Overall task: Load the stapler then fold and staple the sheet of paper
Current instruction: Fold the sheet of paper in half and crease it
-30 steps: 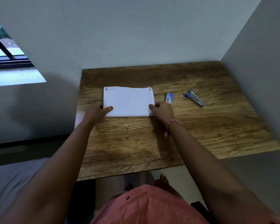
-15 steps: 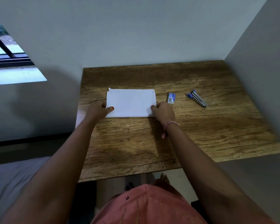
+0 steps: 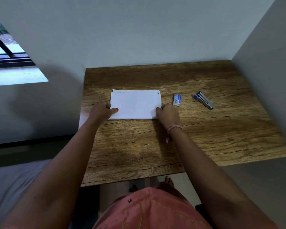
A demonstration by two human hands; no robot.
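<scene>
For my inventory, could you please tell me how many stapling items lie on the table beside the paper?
2: the staple box just right of the paper, and the stapler farther right. None appears hidden.

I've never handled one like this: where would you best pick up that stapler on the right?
Probably around its middle, coming from above with fingers across its narrow width. The stapler lies flat on the table, long and slim, angled with its blue end farther away, clear of everything else.

A wood-grain table (image 3: 155, 146) is set into a corner formed by plain grey walls (image 3: 139, 30). Daylight is let in through a dark-framed window (image 3: 8, 63) at upper left. Pale floor (image 3: 185, 180) is seen beneath.
</scene>
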